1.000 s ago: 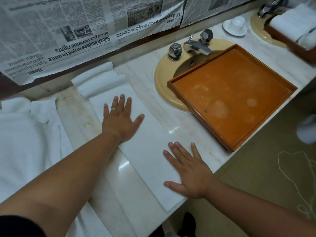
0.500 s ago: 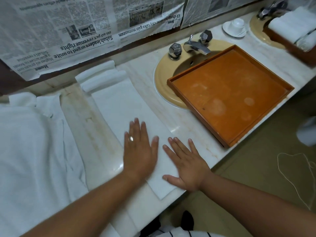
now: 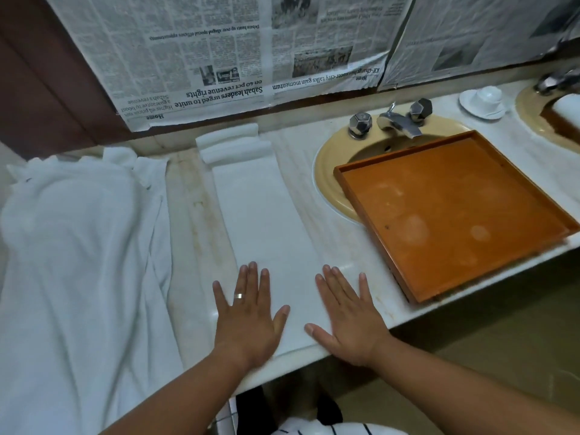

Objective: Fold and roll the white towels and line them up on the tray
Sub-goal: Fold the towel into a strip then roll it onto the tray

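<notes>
1. Both hands lie flat at the near end of the folded towel, a long white strip that runs from the front edge of the counter back to the wall.
2. The left hand presses palm-down on the strip's left side, fingers straight and spread, holding nothing.
3. The right hand lies just as flat at the strip's right edge, thumb on the cloth, nothing in its grasp; the heel of the palm sits right at the counter's lip.
4. The far end of the strip bunches into two white ridges below the newspaper; I cannot tell if they are separate rolls.
5. To the left, beyond a bare band of marble, a heap of white towels spills over the front edge.
6. To the right, another strip of marble separates the towel from the tray.
7. The orange tray sits skewed across the yellow sink, one corner near the counter's front edge, its floor showing pale blotches.
8. At the far right edge, a second tray holds something white.
</notes>
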